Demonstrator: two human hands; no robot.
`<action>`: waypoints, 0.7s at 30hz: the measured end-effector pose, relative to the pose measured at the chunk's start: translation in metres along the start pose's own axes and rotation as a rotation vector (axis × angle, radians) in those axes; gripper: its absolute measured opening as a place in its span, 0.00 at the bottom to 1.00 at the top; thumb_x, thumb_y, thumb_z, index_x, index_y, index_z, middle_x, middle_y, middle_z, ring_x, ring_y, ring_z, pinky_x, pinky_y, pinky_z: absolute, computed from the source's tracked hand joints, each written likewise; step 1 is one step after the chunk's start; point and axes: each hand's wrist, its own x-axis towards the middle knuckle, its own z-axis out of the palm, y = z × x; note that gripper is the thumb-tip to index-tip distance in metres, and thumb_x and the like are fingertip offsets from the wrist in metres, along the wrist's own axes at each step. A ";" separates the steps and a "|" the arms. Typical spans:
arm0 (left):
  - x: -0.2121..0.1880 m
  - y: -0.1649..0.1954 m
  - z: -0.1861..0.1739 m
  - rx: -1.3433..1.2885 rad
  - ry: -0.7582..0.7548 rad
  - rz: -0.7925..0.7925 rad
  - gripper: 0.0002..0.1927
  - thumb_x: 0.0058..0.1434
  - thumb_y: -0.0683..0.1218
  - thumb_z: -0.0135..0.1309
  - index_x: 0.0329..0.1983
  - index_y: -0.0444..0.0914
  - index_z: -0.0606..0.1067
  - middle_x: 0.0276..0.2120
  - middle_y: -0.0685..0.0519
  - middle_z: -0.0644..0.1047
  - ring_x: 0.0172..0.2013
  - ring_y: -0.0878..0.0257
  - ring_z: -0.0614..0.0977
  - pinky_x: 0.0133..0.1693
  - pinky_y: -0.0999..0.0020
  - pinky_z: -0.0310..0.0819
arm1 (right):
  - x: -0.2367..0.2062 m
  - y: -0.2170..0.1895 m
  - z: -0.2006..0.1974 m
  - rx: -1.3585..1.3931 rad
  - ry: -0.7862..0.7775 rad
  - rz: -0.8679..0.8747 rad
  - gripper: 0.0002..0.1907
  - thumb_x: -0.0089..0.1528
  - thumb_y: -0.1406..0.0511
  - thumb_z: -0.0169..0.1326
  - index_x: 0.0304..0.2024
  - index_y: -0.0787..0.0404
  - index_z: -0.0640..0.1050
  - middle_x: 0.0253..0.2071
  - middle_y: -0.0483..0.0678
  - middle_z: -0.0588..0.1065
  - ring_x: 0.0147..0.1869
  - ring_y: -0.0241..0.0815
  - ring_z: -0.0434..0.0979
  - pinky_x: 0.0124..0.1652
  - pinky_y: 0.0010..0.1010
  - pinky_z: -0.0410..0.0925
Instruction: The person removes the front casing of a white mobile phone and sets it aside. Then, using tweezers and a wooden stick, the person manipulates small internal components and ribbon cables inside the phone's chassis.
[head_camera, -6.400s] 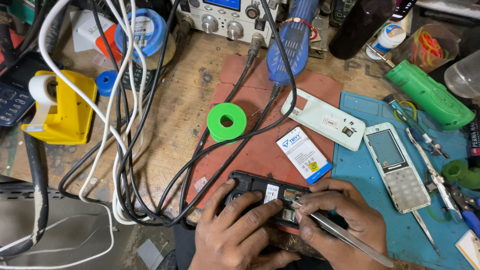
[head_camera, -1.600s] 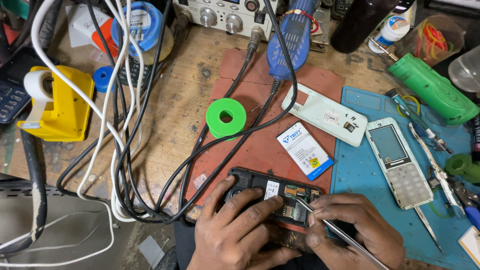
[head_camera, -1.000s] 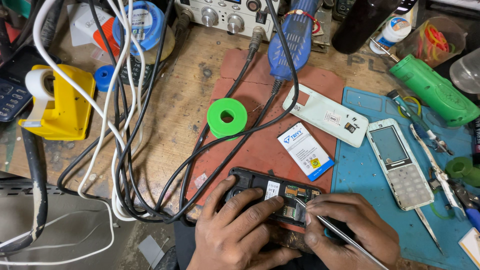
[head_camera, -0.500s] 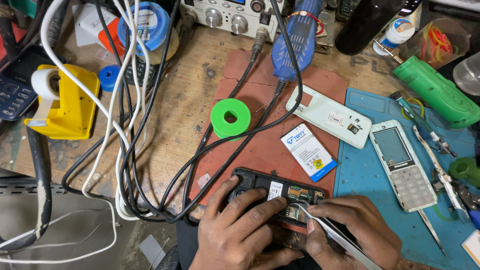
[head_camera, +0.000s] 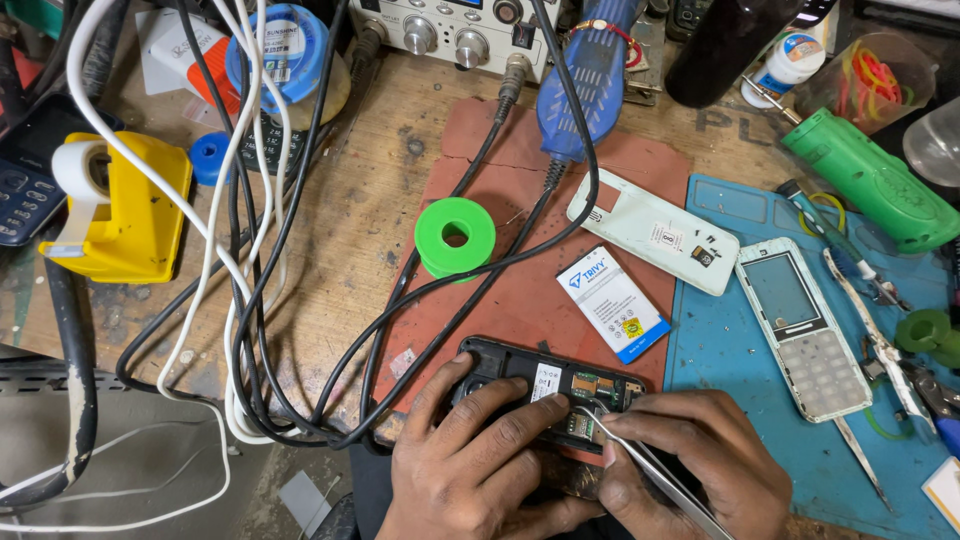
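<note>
Head view – hidden: both wrists run off the bottom edge, and the lower half of the opened phone lies under the fingers; the tweezers' far end is cut off at the frame's lower right.
Left hand: clasped over the phone's left end, fingers spread across its black plastic shell, pinning it to the mat.
Right hand: pinched tight on slim metal tweezers, whose tips sit in the exposed circuit bay; exactly what they touch is too small to tell.
Phone: a black rounded slab, back off, lying crosswise at the near edge of the rust-red mat – small metal contacts and a white sticker show inside.
Nearby: a flat white-and-blue battery just beyond the phone; a white back cover behind it; a pale keypad front on the blue mat.
Further off: a glossy green spool on the red mat, black cables looping over worn wood, a yellow tape dispenser at the left.
</note>
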 end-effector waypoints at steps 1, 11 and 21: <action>0.000 0.000 0.000 -0.002 -0.002 0.002 0.22 0.53 0.66 0.66 0.25 0.44 0.80 0.46 0.58 0.84 0.50 0.59 0.84 0.61 0.43 0.70 | -0.001 0.002 0.000 0.026 0.016 -0.003 0.16 0.53 0.62 0.68 0.43 0.59 0.85 0.42 0.49 0.81 0.49 0.43 0.80 0.47 0.32 0.76; -0.003 -0.002 0.001 -0.031 -0.016 0.000 0.24 0.54 0.67 0.65 0.23 0.44 0.78 0.48 0.58 0.84 0.51 0.58 0.84 0.62 0.41 0.69 | 0.002 0.011 -0.004 0.166 -0.007 0.004 0.16 0.52 0.70 0.67 0.43 0.63 0.82 0.46 0.54 0.82 0.52 0.43 0.85 0.50 0.33 0.78; -0.002 -0.002 0.001 -0.022 -0.019 0.007 0.23 0.55 0.67 0.65 0.24 0.44 0.79 0.48 0.57 0.84 0.51 0.59 0.84 0.62 0.42 0.70 | 0.004 0.007 -0.004 0.087 -0.006 -0.015 0.15 0.49 0.70 0.69 0.39 0.60 0.83 0.43 0.51 0.85 0.51 0.43 0.86 0.50 0.36 0.78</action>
